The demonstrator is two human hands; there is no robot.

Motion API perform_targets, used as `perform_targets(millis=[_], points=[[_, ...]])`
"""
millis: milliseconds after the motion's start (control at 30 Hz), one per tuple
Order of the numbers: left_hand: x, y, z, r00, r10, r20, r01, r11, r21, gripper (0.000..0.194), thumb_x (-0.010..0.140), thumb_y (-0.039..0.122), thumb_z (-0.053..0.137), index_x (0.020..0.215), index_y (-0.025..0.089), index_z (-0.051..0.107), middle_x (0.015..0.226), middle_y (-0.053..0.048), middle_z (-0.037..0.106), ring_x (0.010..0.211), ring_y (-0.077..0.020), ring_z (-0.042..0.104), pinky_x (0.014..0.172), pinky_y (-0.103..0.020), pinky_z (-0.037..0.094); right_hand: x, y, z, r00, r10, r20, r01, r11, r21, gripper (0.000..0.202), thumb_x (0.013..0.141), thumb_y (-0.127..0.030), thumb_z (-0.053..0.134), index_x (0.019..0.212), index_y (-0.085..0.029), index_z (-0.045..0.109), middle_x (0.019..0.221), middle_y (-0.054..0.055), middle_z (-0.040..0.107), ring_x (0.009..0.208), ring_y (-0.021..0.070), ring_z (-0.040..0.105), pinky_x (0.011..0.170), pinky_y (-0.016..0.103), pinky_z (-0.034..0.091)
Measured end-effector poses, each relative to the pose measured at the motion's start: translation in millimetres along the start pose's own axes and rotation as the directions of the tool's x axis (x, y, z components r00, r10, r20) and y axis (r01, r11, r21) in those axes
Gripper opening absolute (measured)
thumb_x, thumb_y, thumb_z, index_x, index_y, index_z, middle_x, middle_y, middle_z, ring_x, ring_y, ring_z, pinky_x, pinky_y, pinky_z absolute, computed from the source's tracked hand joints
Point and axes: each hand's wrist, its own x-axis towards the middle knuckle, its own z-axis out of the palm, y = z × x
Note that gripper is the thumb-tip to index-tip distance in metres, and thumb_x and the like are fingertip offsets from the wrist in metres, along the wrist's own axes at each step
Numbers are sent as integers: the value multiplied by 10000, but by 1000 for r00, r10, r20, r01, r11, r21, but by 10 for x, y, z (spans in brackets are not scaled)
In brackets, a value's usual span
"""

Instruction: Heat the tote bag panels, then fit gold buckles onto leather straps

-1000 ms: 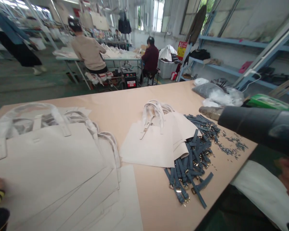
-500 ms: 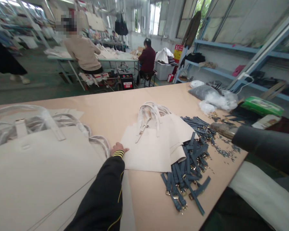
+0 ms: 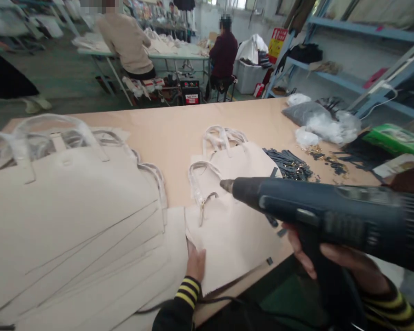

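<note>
Gripping panel (image 3: 238, 239) by edge, left hand (image 3: 196, 264), heat gun (image 3: 290, 200) above, tabletop (image 3: 174, 138) beyond

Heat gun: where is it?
The heat gun is at the head view's right, in the fingers of the right hand, nozzle seen against a pale handbag.

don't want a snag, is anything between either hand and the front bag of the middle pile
Nothing visible for the left hand: it touches the left edge of the front bag. From the right hand, the gun-shaped tool it holds stands in between, overlapping the bag's upper right in view; the gap cannot be judged.
</note>
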Motion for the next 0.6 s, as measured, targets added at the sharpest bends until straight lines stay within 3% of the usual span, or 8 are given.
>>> perform_targets(millis=[100, 167, 267, 400, 500, 600], points=[[-259, -142, 110, 994, -104, -39, 106, 993, 51, 587, 820, 228, 365, 1327, -43, 245, 1272, -233, 470, 1196, -240, 448, 1004, -360, 354, 311, 116, 180, 963, 54, 263, -102, 980, 172, 450, 737, -418, 629, 1117, -206, 515, 879, 63, 520, 639, 134, 524, 519, 247, 474], [-299, -183, 130, 990, -140, -34, 143, 987, 76, 624, 826, 250, 370, 1327, -81, 202, 1259, -275, 461, 1174, -273, 467, 980, -387, 371, 530, 187, 332, 935, 67, 347, -141, 971, 192, 425, 731, -377, 640, 1082, -164, 526, 834, 53, 521, 623, 124, 520, 503, 233, 467], [-304, -153, 207, 993, -122, -6, 122, 987, 109, 589, 810, 198, 388, 1321, -58, 250, 1262, -260, 468, 1160, -266, 481, 976, -365, 370, 758, 240, 520, 930, 72, 361, -129, 982, 138, 376, 716, -357, 644, 995, -126, 542, 784, 48, 533, 591, 124, 525, 470, 232, 464], [-347, 34, 452, 998, -37, 43, 30, 988, 149, 544, 802, 153, 410, 1335, 95, 316, 1243, -147, 529, 1126, -192, 515, 927, -262, 399, 859, 255, 607, 920, 70, 385, -109, 991, 80, 346, 689, -343, 656, 922, -115, 541, 747, 44, 551, 546, 127, 533, 434, 240, 461], [-392, 180, 560, 998, -46, 44, 36, 976, 215, 446, 831, 171, 385, 1275, 127, 406, 1023, -148, 645, 934, -222, 619, 825, -312, 448, 845, 269, 578, 926, 86, 369, -114, 992, 56, 349, 685, -335, 659, 925, -109, 547, 728, 42, 556, 530, 125, 538, 422, 233, 460], [-402, 231, 495, 997, -71, -1, 68, 958, 279, 392, 843, 194, 387, 1228, 143, 444, 827, -123, 671, 770, -232, 647, 739, -333, 461, 767, 278, 496, 929, 72, 363, -117, 988, 105, 345, 702, -324, 654, 954, -109, 556, 746, 44, 552, 550, 122, 540, 433, 225, 466]])
